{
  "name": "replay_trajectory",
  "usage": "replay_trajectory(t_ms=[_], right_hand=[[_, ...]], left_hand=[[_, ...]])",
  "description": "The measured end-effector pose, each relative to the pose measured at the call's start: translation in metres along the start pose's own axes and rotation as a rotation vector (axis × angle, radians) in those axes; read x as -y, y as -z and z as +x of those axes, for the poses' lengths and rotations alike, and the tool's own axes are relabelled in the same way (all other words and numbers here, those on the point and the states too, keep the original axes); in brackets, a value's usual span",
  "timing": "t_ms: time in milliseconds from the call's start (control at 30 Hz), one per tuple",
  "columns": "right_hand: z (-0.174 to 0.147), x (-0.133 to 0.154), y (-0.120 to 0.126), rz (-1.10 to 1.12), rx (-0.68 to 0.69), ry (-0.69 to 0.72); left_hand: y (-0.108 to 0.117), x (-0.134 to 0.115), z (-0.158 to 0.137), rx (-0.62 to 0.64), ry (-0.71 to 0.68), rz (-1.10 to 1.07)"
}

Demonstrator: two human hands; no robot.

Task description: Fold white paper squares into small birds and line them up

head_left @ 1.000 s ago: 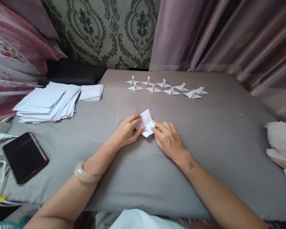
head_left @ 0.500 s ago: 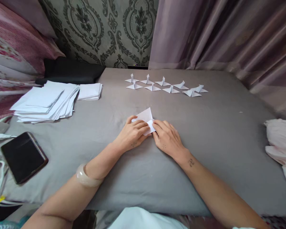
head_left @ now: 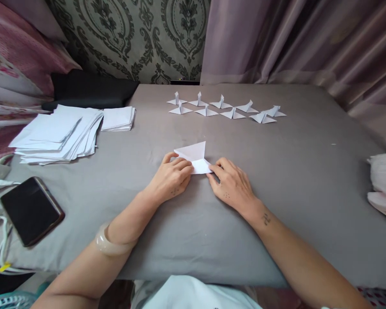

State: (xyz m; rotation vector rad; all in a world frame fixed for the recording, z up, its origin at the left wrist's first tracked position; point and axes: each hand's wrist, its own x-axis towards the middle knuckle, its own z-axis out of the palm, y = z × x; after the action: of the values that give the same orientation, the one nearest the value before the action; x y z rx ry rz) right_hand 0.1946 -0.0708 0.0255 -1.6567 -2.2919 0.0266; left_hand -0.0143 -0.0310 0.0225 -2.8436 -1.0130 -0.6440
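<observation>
A white sheet of paper (head_left: 197, 152), creased and partly folded, lies between my hands on the grey cloth; its far flap stands up at an angle. My left hand (head_left: 175, 176) grips the sheet's left side, fingers bent over it. The near right corner is pinched between thumb and forefinger of my right hand (head_left: 230, 182). Behind the sheet, several folded paper birds (head_left: 206, 110) stand in two uneven rows with their wings spread.
To the left lie a large stack of white paper (head_left: 56, 135) and a smaller stack (head_left: 118, 119), with a black cushion-like object (head_left: 93, 90) behind them. A phone (head_left: 32, 211) and white cables (head_left: 1, 244) are near the left edge. Pale bunched cloth (head_left: 384, 176) sits at the far right.
My hands have moved apart, and the sheet's near part has opened out flatter and wider between them. The view has shifted slightly.
</observation>
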Motion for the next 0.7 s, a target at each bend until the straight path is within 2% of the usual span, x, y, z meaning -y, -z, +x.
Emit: replay_trajectory(t_ms=[233,533,700], right_hand=[[-0.001,-0.002,0.002,-0.016,0.019,-0.019],[-0.003,0.003,0.014,-0.035,0.146,-0.136],[-0.002,0.002,0.012,0.013,0.143,-0.188]], left_hand=[[-0.007,-0.012,0.012,0.067,-0.048,0.007],[-0.012,-0.016,0.014,0.093,0.075,-0.074],[-0.013,-0.015,0.017,0.071,0.093,-0.117]])
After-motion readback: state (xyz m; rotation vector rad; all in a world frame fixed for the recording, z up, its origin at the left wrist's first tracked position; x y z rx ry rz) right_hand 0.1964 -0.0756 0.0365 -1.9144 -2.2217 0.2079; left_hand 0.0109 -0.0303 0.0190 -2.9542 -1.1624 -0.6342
